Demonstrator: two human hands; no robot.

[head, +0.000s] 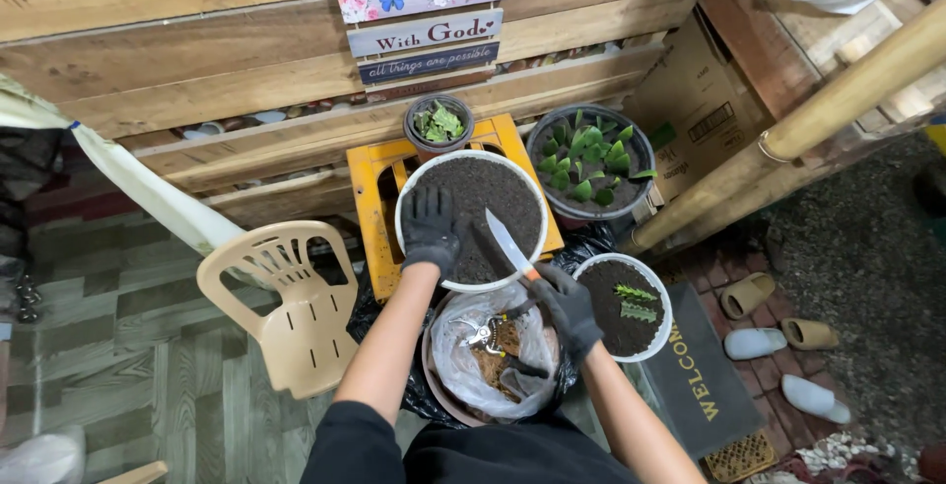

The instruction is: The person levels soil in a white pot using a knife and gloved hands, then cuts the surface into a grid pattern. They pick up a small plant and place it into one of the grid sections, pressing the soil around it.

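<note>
At your nine o'clock lies a tipped beige plastic chair point(286, 307); at three o'clock, slippers point(778, 346) beside a dark doormat point(700, 376); at one o'clock, a cardboard box point(690, 100).

Dark gloves on both hands point(430, 230), black short-sleeved shirt, forearms uncovered.

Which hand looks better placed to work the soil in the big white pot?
Probably the right hand: it holds the knife, blade already over the big white pot. The left hand rests empty on the soil.
</note>
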